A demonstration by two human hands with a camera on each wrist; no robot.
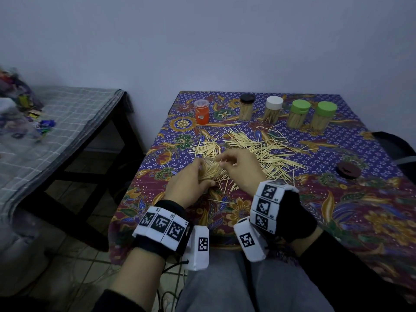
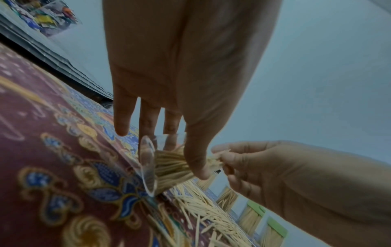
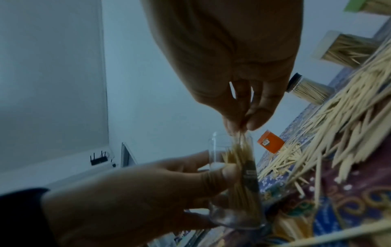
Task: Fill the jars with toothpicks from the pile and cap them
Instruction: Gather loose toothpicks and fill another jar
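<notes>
Head: left hand [image 1: 188,179] grips clear jar [image 1: 208,171] w/ toothpicks at surface [image 1: 337,210] near edge; pile [image 1: 258,147] just behind.
L wrist: thumb, fingers [image 2: 148,122] wrapped round jar.
R wrist: right hand [image 3: 237,66] pinches a few toothpicks [image 3: 239,150] at jar mouth.

The left hand [image 1: 188,179] reaches forward from a wrist wrapped in a black band with marker tiles, thumb and fingers curled round a clear jar [image 3: 234,182]. The right hand [image 1: 238,165] sits just beside it, palm down, its fingertips [image 3: 257,120] pinching a small bunch of toothpicks [image 3: 239,150] at the jar's mouth (that wrist also wears marker tiles). Both forearms angle inward.
</notes>
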